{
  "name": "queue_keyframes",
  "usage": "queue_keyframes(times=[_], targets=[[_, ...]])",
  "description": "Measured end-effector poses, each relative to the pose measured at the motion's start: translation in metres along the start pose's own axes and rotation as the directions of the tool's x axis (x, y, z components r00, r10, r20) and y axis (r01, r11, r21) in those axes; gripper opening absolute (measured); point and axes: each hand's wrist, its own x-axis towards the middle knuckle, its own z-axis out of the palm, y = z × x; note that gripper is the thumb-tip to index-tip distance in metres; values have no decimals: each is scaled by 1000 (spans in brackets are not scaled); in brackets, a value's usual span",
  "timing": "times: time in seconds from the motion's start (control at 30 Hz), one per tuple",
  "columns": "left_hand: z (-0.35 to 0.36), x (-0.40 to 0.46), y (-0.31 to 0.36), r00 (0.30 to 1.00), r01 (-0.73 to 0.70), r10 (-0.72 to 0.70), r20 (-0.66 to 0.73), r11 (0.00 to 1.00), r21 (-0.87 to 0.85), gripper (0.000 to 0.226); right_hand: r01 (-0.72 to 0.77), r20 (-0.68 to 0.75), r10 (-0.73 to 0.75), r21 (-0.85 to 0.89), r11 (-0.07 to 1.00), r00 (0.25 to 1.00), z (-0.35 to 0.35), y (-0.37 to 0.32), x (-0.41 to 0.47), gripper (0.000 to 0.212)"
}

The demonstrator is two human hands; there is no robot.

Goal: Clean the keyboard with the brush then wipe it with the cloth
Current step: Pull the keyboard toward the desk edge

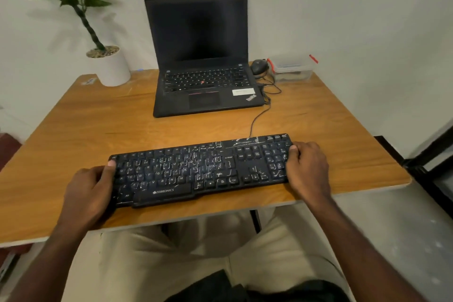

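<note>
Nearest the viewer: the seated person's lap in pale trousers, with both forearms reaching forward over the table's front edge. The wooden table [73, 130] carries everything else. Near its front edge lies the black keyboard [201, 169], set slightly askew, its right end farther back, its keys streaked with whitish dust. The left hand [90, 191] grips the keyboard's left end, thumb curled onto the top surface by the outermost keys, fingers wrapped around the edge. The right hand [308, 167] grips the right end likewise, thumb on the upper corner beside the number pad, fingers folded down the side. A thin black cable [257, 117] runs from the keyboard's back edge toward the rear of the table. Farther back, centre: an open black laptop [201, 56], screen dark. Just right of it: a dark mouse [258, 66], then a clear plastic box [291, 67] with red clips; its contents cannot be made out. Rear left corner: a potted plant [110, 66] in a white pot, against the pale wall.
</note>
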Motion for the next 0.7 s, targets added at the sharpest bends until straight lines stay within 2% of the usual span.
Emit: queue_keyframes(times=[0.17,0.33,0.43,0.53,0.7], targets=[[-2,7,1,1000,9,-8,9,1000,-10,42,-17,-4,17,-1,1000,1000,-2,-2,-1,36],[0,29,12,989,-103,117,-94,984,144,59,-56,13,56,34,998,998,-5,-1,2,36],[25,45,56,967,-251,253,-13,964,93,36,-87,57,82,82,993,995,-7,-1,11,36],[61,71,109,923,-378,379,68,926,-16,25,-50,91,44,70,996,995,-9,-6,33,39],[117,125,186,873,-396,424,241,905,-157,18,-4,93,-1,56,998,996,-14,-6,94,43]])
